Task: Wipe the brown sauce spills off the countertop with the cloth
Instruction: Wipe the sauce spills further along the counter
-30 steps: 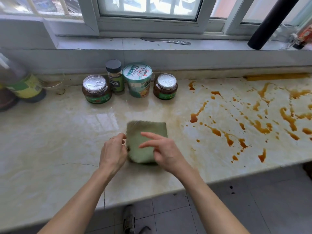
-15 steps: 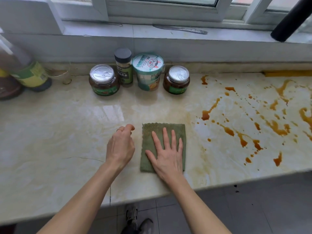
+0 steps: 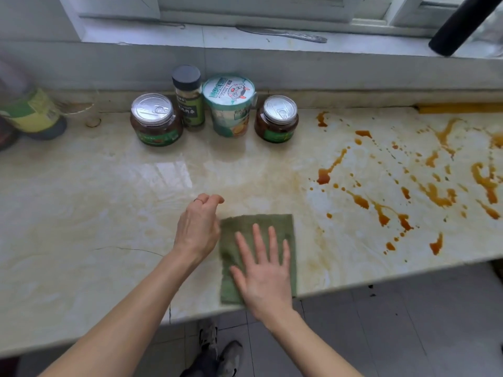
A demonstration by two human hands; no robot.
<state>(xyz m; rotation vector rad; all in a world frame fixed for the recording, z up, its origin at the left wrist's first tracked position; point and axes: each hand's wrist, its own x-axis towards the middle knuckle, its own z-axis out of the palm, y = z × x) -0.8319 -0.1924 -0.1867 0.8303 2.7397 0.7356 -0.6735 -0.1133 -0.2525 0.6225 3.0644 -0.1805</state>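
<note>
Nearest the front edge of the counter [image 3: 109, 213], the right hand [image 3: 265, 276] lies flat on the folded green cloth [image 3: 245, 221], fingers [image 3: 258, 243] straight and spread, pressing it down. Just left of it, the left hand [image 3: 197, 229] hangs over the counter with its fingers loosely curled, holding nothing. The step in hand looks like setting the cloth before a stroke. The brown sauce spills [image 3: 435, 191] lie well to the right, untouched, so most of the wiping remains. The next move calls for pushing the cloth rightward under steady palm pressure, keeping clear of the jars [image 3: 276, 118] along the back.
</note>
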